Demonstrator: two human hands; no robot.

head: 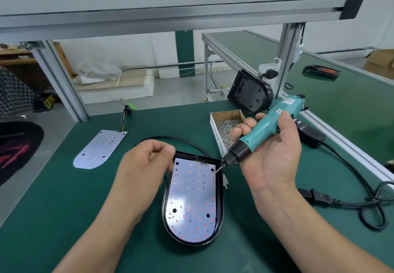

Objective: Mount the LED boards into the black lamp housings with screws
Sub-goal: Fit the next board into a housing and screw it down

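A black lamp housing [219, 219] lies flat near the table's front, with a white LED board [191, 204] seated inside it. My right hand [270, 153] grips a teal electric screwdriver [266, 125], its bit tip just above the board's upper right corner. My left hand [147, 166] hovers by the housing's upper left corner with fingers curled; it is blurred, and whether it pinches a screw I cannot tell. A second LED board [98, 150] with a wire and green plug lies at the left. Another black housing [249, 92] leans upright at the back.
An open cardboard box of screws [226, 127] stands just behind the screwdriver. Black power cables [349, 202] and an adapter lie at the right. An aluminium frame post [287, 59] rises behind, and a black tray [320, 72] sits on the far bench.
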